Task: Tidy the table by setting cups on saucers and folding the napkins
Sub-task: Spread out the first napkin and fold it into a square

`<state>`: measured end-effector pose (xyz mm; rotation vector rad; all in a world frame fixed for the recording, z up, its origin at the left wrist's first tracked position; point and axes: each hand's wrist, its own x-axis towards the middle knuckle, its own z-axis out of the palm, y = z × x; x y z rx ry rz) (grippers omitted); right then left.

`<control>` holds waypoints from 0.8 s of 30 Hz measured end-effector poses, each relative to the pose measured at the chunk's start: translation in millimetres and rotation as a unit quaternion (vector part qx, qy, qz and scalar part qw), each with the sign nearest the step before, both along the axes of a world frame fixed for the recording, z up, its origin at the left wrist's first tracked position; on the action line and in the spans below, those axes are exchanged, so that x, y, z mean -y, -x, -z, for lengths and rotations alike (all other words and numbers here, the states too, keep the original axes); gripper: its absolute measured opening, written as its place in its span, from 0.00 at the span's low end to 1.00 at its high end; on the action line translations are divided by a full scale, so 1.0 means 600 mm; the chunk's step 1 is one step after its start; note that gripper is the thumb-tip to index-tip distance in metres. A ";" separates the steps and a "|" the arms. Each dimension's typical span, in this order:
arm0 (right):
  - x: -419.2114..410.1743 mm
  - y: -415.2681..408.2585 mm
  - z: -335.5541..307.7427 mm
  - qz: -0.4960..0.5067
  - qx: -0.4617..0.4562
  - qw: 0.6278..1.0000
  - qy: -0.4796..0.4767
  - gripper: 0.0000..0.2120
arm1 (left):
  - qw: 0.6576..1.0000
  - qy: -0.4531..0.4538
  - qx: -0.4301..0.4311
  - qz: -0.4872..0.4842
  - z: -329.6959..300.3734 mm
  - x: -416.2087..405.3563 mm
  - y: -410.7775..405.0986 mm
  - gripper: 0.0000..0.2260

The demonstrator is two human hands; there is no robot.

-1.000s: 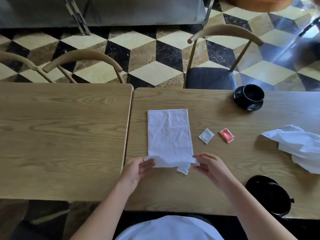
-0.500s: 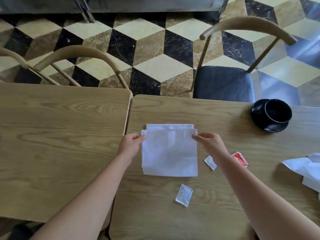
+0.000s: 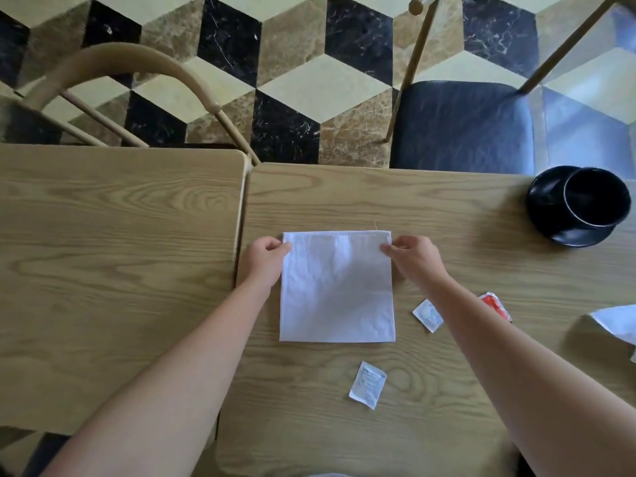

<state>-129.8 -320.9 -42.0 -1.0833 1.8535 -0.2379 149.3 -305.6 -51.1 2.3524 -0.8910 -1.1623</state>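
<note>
On the right-hand table (image 3: pixel 447 208), just beside the seam with the left-hand table (image 3: pixel 120 235), lies the white napkin (image 3: pixel 337 287), now a near-square with its top layer brought up level with the far edge; half a second earlier that layer stopped just short of the edge beneath. Left hand (image 3: pixel 263 261) pinches the far left corner between thumb and curled fingers; right hand (image 3: pixel 414 258) pinches the far right corner likewise. Both hands rest at the fold's far edge, apart by the napkin's width. Judgement: this fold is essentially aligned, and the napkin is either finished or ready for one further halving. A black cup (image 3: pixel 597 197) sits on its black saucer (image 3: pixel 550 218) at the far right, so that pair appears done. A second, crumpled napkin (image 3: pixel 616 325) at the right edge remains unfolded. Two white sachets (image 3: pixel 367 385) (image 3: pixel 427 315) and a red sachet (image 3: pixel 495 304) lie near the folded napkin, apart from it.
</note>
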 end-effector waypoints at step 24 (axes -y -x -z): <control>-0.249 -0.131 -0.018 0.045 0.214 0.966 -0.139 0.06 | 0.975 -0.048 -0.213 0.027 -0.020 -0.236 0.085 0.05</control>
